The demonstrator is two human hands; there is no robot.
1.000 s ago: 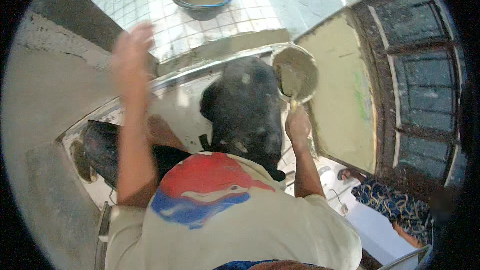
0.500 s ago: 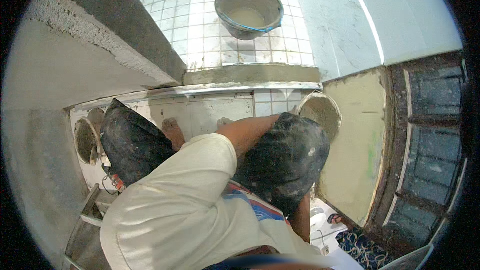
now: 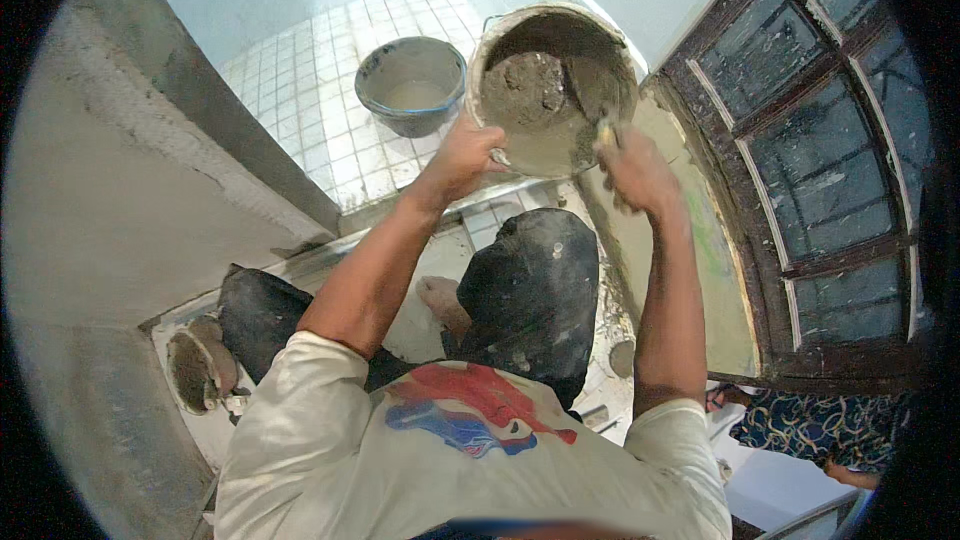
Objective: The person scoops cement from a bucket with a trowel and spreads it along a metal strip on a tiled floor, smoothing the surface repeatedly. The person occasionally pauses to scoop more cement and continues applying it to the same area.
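Note:
My left hand grips the near rim of a round bucket, held up in front of me and tilted so its inside shows. Wet grey mortar fills its lower part. My right hand is closed on the handle of a trowel, whose blade lies inside the bucket against the mortar. Below the bucket are my dark, spattered trousers and a bare foot on a ledge.
A second grey bucket stands on the white tiled floor below. A dark wooden door with glass panes rises at the right, beside a plastered jamb. A rough plastered wall fills the left. Another person's patterned clothing shows at lower right.
My view has swung, and the mortar bucket has come up close in front of me. My left hand has moved from across my body to the bucket's rim; the right hand works the trowel.

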